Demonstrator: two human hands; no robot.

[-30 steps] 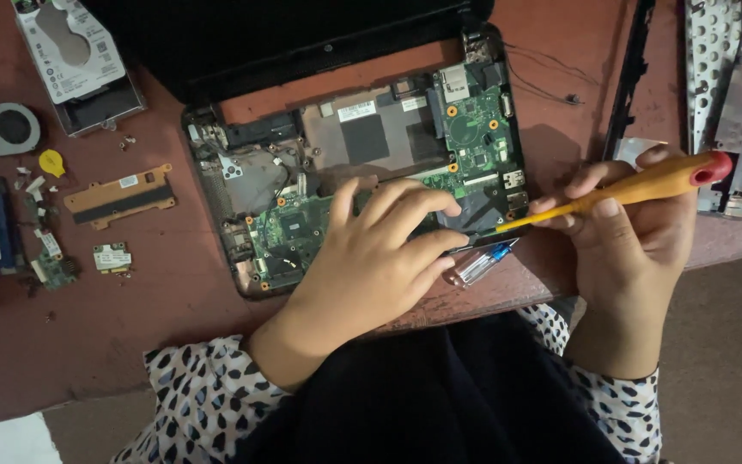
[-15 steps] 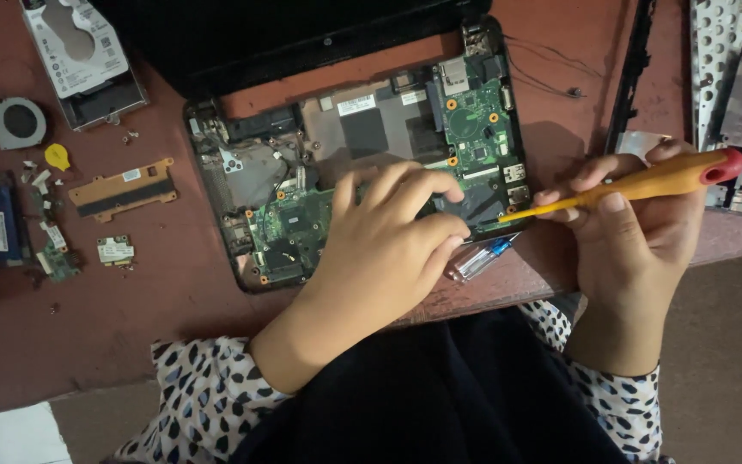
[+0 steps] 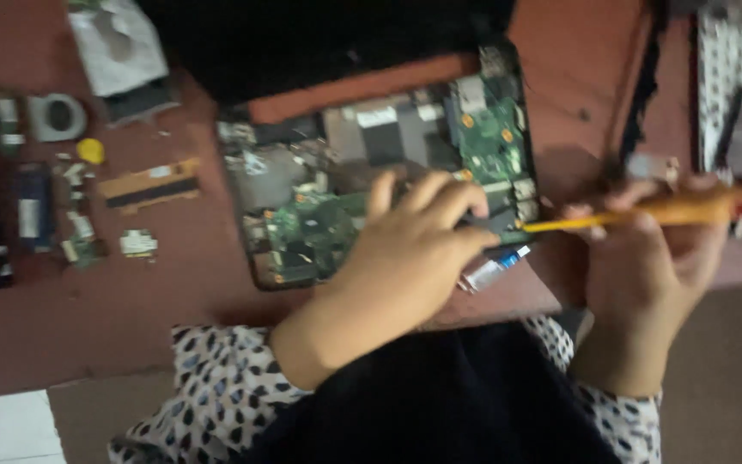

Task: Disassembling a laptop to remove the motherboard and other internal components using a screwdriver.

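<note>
While blurred | left hand flat on laptop board, gripping nothing | right hand clasping screwdriver, tip beside left fingers | loose parts well left on table

Your left hand is lying palm-down, fingers spread and curling forward, forearm coming in from lower left. Your right hand is closing in a fist-like grip, thumb and fingertips pinching toward the left, wrist bending up from below.
</note>
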